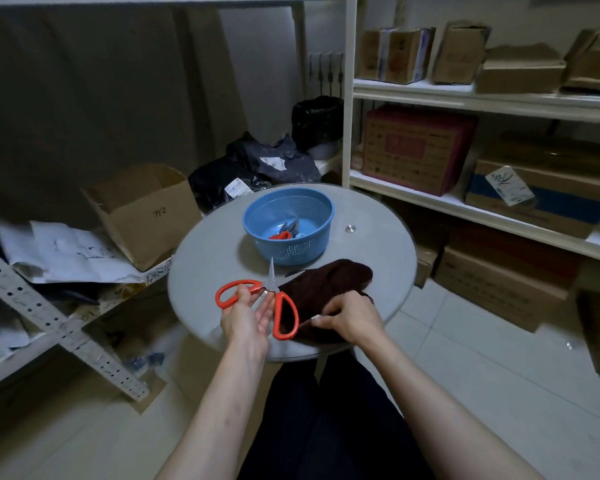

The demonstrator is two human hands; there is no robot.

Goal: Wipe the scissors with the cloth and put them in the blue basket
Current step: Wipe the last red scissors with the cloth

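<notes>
Red-handled scissors are spread wide open above the round glass table. My left hand grips them near the pivot and the upper handle; one blade points up toward the blue basket, the other runs under the dark brown cloth. My right hand pinches the near edge of the cloth, which lies over that blade. The blue basket stands at the table's far side and holds another pair of red-handled scissors.
An open cardboard box and loose papers sit on the shelf at left. White shelving with several cartons fills the right. Dark bags lie behind the table. My legs are under the table's near edge.
</notes>
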